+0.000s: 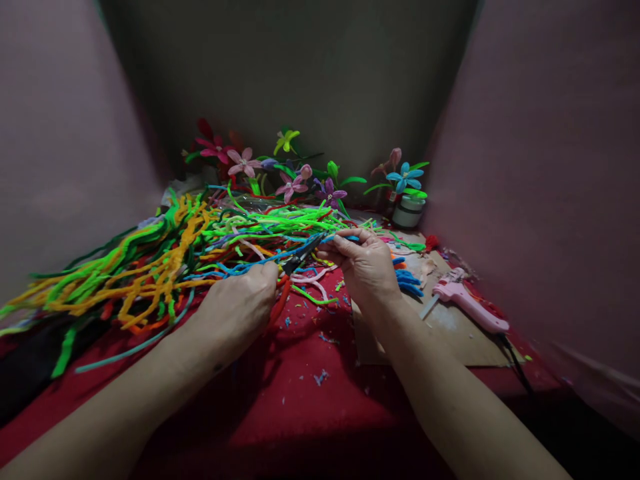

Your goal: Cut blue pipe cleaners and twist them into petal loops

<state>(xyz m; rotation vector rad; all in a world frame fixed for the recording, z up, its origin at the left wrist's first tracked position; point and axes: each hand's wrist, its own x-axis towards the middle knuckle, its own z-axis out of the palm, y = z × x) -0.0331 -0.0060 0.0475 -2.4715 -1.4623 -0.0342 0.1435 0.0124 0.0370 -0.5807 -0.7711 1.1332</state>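
Far left: tangle of pipe cleaners point(185, 247), orange and green uppermost, spread over the red tablecloth point(310, 407). Behind it, a light-pink pipe-cleaner flower point(243, 162) among others. Left hand point(245, 297): fingers curled round a red-handled hand tool point(299, 259), dark tip angled up and right; scissors or pliers, cannot tell. Centre: blue pipe cleaner point(354, 238) above the cloth, close to the tool tip; contact unclear. Right hand point(370, 267): thumb and index finger pinch that blue piece; remaining fingers bent, partly hidden. Beyond, a pale jar point(409, 213) below a blue flower point(405, 178). Beside the right wrist, blue pieces point(410, 288). Far right: pink glue gun point(473, 307) on cardboard point(450, 343).
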